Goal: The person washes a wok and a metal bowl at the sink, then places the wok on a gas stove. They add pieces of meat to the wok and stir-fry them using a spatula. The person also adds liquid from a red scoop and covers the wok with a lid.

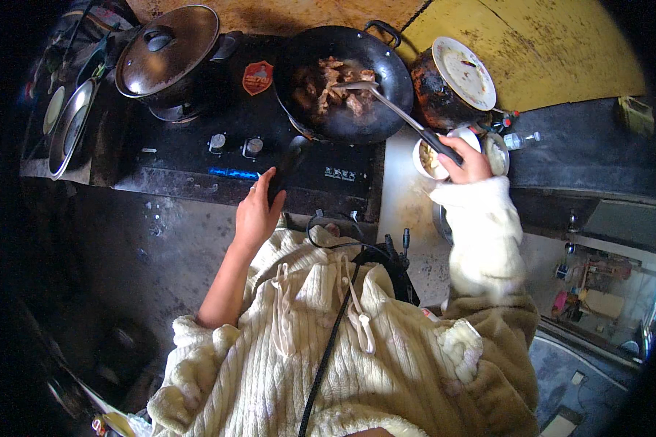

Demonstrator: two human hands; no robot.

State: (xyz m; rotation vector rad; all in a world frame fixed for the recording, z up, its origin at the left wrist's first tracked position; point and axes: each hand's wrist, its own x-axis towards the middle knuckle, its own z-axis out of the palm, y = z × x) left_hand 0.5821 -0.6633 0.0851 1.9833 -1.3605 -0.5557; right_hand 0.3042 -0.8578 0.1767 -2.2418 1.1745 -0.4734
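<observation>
A black wok [344, 128] sits on the stove, holding chunks of browned meat [331, 90] in a little liquid with faint steam. My right hand [467, 161] grips the black handle of a metal spatula [401, 112]; its blade rests among the meat. My left hand [258, 210] is around the end of the wok's dark long handle [291, 164], thumb on one side and fingers on the other. Under my right hand stands a white bowl [418, 158] with pale chopped pieces, possibly garlic. The bowl is partly hidden by that hand.
A lidded pot [167, 52] occupies the left of the black gas stove [186, 147]. Right of the wok, a plate [464, 74] covers a soot-stained pot [429, 93]. A plastic bottle [519, 141] lies nearby. Metal dishes [74, 128] lean at far left. A black cable [333, 338] hangs before my chest.
</observation>
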